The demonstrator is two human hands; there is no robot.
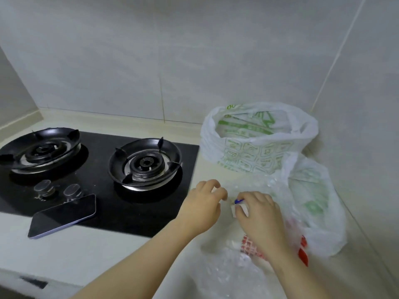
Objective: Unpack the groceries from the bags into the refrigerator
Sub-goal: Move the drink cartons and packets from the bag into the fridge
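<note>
At the lower centre, your clear plastic bag (226, 275) lies on the tabletop (108, 251) with a red-printed packet (250, 247) inside. Just above, your right hand (261, 219) pinches a white tag (238, 209) in its fingers. Your left hand (203, 210) curls beside it, and you cannot tell whether it grips anything. Farther up on the right stands an open green-printed bag (254, 145).

The gas stove (98, 162) is set into the table (86, 251). A phone (62, 214) lies face up across the stove's front edge. Right of the stove, an open white bag (254, 147) with green print stands against the wall. A second white bag (317, 201) lies right of the stove, nearer the front. Just off the stove's front right corner, the right hand (259, 214) pinches a white tag (239, 209) on a clear bag (228, 275). The left hand (203, 203) is beside it, fingers curled; its grip is blurred.
</note>
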